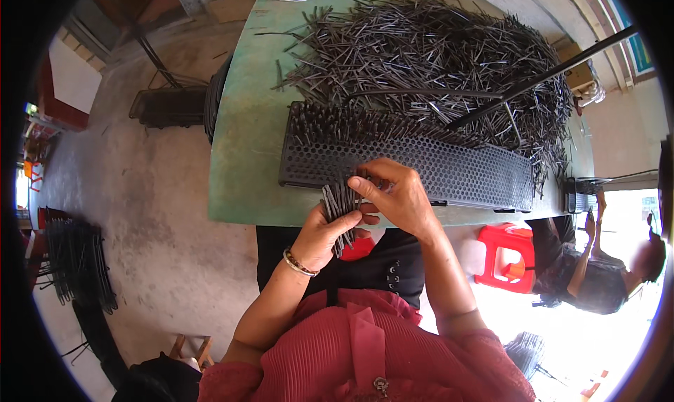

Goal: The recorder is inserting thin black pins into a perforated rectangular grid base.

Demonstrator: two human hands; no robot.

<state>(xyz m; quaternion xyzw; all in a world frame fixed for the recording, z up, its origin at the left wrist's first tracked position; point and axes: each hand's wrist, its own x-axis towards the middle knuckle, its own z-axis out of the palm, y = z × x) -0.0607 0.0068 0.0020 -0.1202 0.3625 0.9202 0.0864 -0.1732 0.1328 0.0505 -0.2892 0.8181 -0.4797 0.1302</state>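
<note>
My left hand is closed around an upright bundle of thin dark strips, whose ends poke out above and below the fingers. My right hand meets the bundle's upper right side, its thumb and forefinger pinched at the strip ends. Just beyond both hands lies a long black tray with a grid of round holes. Its far rows, mostly to the left, are filled with standing strips. The near rows show bare holes.
A large heap of loose dark strips covers the far part of the green table. A black metal bar slants over the heap and tray. To the right are a red stool and another person. Black racks stand at left.
</note>
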